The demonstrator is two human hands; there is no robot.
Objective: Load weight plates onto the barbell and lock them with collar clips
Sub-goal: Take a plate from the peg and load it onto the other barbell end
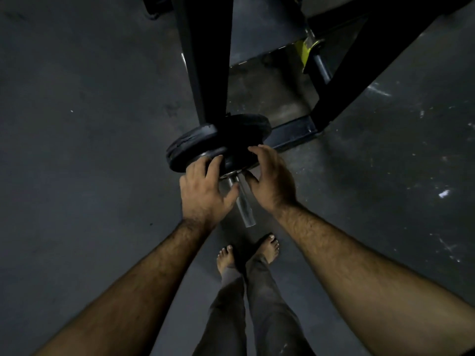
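Plates (205,147) look heavy and stiff; we press them with both hands, left hand (203,191) and right hand (270,176) spread open, above the barbell (243,201) end.

Two bare hands: left hand (203,191) and right hand (270,181). Two round black rubber weight plates (190,147), stacked side by side, just beyond the fingertips. One silver steel barbell sleeve (244,204), betw. the two thumbs. Two bare feet (267,246), below the wrists. One yellow-green bracket (305,53), far past the fingers, on 1 black rack frame (205,60).
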